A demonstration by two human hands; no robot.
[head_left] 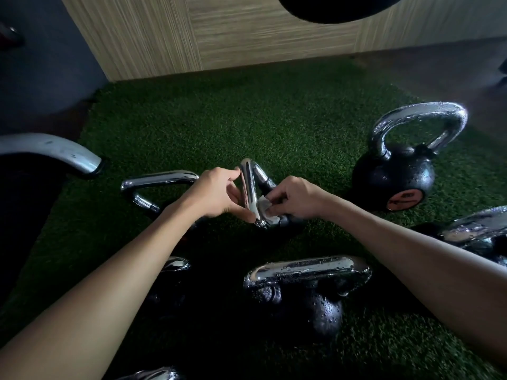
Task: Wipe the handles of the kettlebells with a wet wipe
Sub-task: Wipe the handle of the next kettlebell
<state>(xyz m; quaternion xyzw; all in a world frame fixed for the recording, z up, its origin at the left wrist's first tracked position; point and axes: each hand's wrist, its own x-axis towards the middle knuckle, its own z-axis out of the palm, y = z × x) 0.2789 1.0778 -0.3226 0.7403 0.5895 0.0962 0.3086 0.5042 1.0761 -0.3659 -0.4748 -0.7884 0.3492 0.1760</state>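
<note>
At frame centre the chrome kettlebell handle (pixel 248 185) runs top-to-bottom between the hands — left hand (pixel 219 196) curled round its left side, right hand (pixel 299 198) pinching the wet wipe (pixel 264 207) against its lower end — so the wiping stroke should travel up-frame.

orange label (pixel 406 197) on kettlebell (pixel 395 171), print unreadable

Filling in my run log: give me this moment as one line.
step: handle wipe | left hand: holds centre kettlebell handle | right hand: pinches wet wipe against that handle | floor: green turf
</note>
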